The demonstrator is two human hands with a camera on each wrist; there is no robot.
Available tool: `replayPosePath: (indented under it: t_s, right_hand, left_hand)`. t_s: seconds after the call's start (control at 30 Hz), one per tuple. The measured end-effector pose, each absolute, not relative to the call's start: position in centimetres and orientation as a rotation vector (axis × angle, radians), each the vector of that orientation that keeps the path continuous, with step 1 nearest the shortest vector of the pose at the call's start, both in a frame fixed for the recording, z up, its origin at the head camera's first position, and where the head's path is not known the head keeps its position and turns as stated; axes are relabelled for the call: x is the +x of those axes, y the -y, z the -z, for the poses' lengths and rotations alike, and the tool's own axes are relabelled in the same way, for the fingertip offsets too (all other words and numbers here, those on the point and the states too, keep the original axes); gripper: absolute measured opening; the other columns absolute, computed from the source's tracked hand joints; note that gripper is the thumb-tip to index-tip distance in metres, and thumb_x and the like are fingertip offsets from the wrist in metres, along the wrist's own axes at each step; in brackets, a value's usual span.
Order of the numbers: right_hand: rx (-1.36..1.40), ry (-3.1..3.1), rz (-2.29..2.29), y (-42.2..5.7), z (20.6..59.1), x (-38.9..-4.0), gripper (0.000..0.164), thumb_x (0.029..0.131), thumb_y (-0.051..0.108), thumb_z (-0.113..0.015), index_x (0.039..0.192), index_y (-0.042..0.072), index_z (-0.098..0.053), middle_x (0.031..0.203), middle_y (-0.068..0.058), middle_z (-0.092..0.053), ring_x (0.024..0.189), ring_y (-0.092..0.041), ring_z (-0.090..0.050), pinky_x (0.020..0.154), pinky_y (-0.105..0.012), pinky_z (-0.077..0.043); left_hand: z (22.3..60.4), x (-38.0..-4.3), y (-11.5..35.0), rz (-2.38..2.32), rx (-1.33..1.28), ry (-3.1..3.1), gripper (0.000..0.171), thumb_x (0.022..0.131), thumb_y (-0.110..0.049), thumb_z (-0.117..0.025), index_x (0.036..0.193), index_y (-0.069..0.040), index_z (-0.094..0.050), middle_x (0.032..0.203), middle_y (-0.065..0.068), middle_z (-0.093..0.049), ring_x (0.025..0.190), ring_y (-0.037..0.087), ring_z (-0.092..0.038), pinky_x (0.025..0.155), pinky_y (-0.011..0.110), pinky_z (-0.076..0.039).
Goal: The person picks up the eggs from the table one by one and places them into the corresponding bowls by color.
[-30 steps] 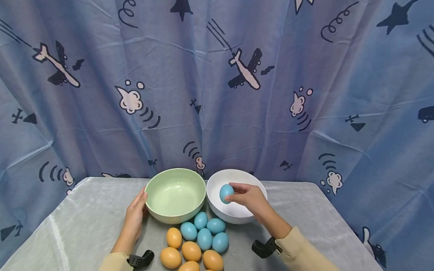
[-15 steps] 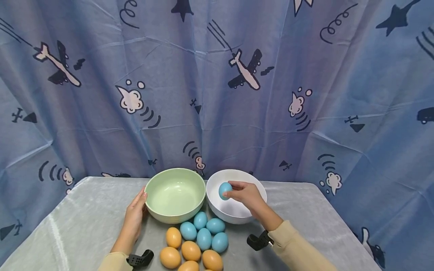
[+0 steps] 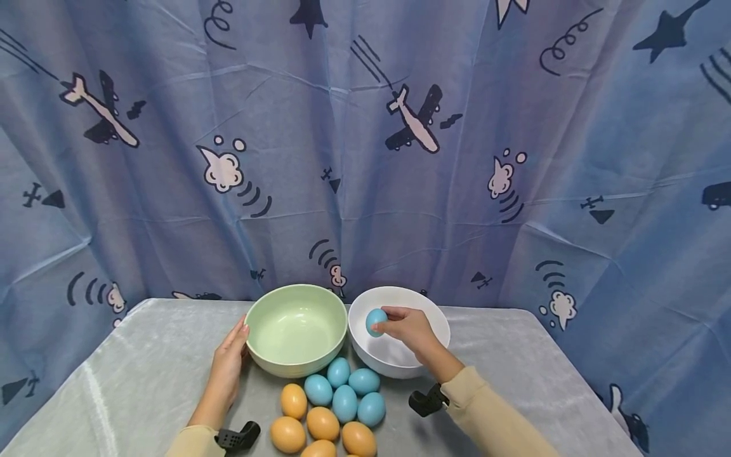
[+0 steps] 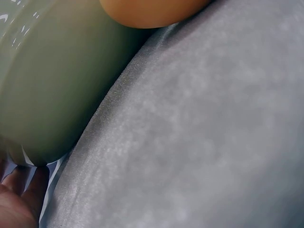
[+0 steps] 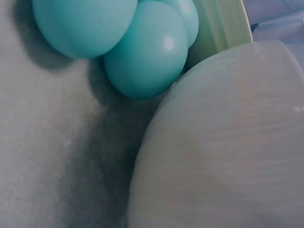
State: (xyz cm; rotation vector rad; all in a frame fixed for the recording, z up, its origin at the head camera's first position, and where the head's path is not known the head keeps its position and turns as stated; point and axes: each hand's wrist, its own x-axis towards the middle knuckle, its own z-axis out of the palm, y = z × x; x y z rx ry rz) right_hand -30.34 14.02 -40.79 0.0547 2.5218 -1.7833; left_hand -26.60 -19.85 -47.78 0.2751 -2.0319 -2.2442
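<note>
In the head view my right hand [image 3: 410, 329] pinches a blue egg [image 3: 376, 322] between thumb and fingers, over the inside of the white bowl [image 3: 434, 355]. My left hand [image 3: 228, 358] holds the green bowl [image 3: 294, 368] at its left side, thumb by the rim; in the left wrist view its fingers [image 4: 35, 187] lie against the bowl's outer wall. No eggs show inside the green bowl. In front of both bowls several blue eggs [image 3: 345, 404] cluster on the table. Several orange eggs [image 3: 322, 423] lie nearer me, some cut off by the lower frame edge.
The two bowls stand side by side near the back edge of the grey cloth-covered table [image 3: 143, 368]. Behind it hangs a blue patterned curtain [image 3: 365, 209]. In the right wrist view the white bowl's wall [image 5: 223, 142] rises close beside the blue eggs [image 5: 147, 52].
My right hand has shifted slightly left over the white bowl with the blue egg, its forearm moving left too. The left hand, both bowls and the eggs on the table stay in place.
</note>
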Motion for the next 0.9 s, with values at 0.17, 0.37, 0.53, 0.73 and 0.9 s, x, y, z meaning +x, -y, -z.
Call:
replayPosePath:
  t_s: [0.17, 0.37, 0.53, 0.73, 0.9]
  right_hand:
    - [0.05, -2.526, 1.778, -14.1, 41.3, -30.7, 0.055, 0.079, 0.016, -0.083, 0.128, -0.001, -0.065, 0.123, -0.019, -0.07, 0.115, -0.031, -0.067, 0.097, -0.041, -0.056]
    - [0.073, -2.508, 1.764, -14.0, 41.6, -30.9, 0.056, 0.08, 0.016, -0.082, 0.13, -0.002, -0.064, 0.126, -0.019, -0.068, 0.117, -0.032, -0.066, 0.098, -0.042, -0.055]
    - [0.094, -2.52, 1.729, -13.8, 41.7, -31.2, 0.055, 0.08, 0.016, -0.083, 0.128, -0.001, -0.065, 0.126, -0.018, -0.069, 0.116, -0.032, -0.067, 0.1, -0.042, -0.054]
    - [0.114, -2.609, 1.629, -13.5, 42.1, -31.6, 0.052, 0.077, 0.018, -0.084, 0.124, 0.001, -0.069, 0.122, -0.015, -0.071, 0.117, -0.03, -0.065, 0.103, -0.044, -0.051]
    - [0.139, -2.636, 1.561, -13.4, 42.4, -31.8, 0.053, 0.077, 0.02, -0.084, 0.124, 0.003, -0.069, 0.126, -0.014, -0.07, 0.122, -0.03, -0.061, 0.106, -0.045, -0.048]
  left_hand:
    - [47.8, -26.7, 19.8, 2.238, 0.272, 2.032, 0.067, 0.106, -0.048, -0.04, 0.16, -0.014, -0.02, 0.167, 0.002, -0.016, 0.154, 0.026, -0.02, 0.126, 0.045, -0.02]
    - [47.9, -26.7, 19.7, 2.239, 0.277, 2.034, 0.065, 0.105, -0.047, -0.041, 0.16, -0.017, -0.02, 0.167, 0.001, -0.017, 0.153, 0.024, -0.021, 0.126, 0.045, -0.02]
    - [47.9, -26.6, 19.8, 2.231, 0.274, 2.041, 0.065, 0.106, -0.047, -0.04, 0.16, -0.017, -0.02, 0.167, 0.001, -0.017, 0.154, 0.024, -0.02, 0.126, 0.045, -0.02]
    - [47.9, -26.6, 19.8, 2.227, 0.277, 2.045, 0.065, 0.106, -0.047, -0.04, 0.16, -0.016, -0.02, 0.167, 0.001, -0.016, 0.154, 0.024, -0.018, 0.126, 0.045, -0.019]
    - [48.0, -26.7, 19.8, 2.239, 0.277, 2.026, 0.064, 0.106, -0.046, -0.04, 0.16, -0.017, -0.02, 0.167, 0.0, -0.016, 0.154, 0.022, -0.019, 0.126, 0.043, -0.019]
